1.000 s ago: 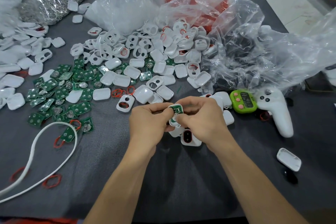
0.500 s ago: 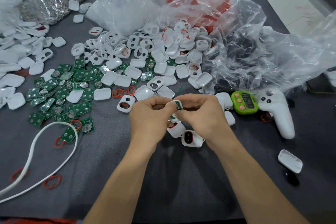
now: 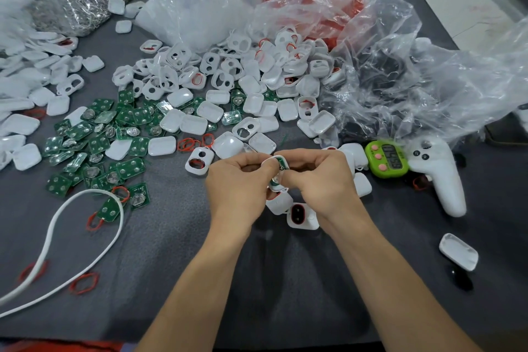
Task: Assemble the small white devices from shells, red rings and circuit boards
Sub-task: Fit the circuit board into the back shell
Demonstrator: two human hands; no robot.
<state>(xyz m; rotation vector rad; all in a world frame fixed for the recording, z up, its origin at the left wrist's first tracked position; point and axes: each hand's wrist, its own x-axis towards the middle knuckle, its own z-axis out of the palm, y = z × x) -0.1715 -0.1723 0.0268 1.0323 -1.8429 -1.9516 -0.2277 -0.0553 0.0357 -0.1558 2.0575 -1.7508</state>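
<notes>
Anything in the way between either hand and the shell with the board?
Nothing visible. The left hand and right hand both pinch the white shell directly, with the green circuit board in it, above the other parts on the table.

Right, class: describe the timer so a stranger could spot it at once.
Find the big clear bag at the right. Below its near edge, between the right hand and a white controller, lies the timer. It alone is lime green, with pink buttons.
</notes>
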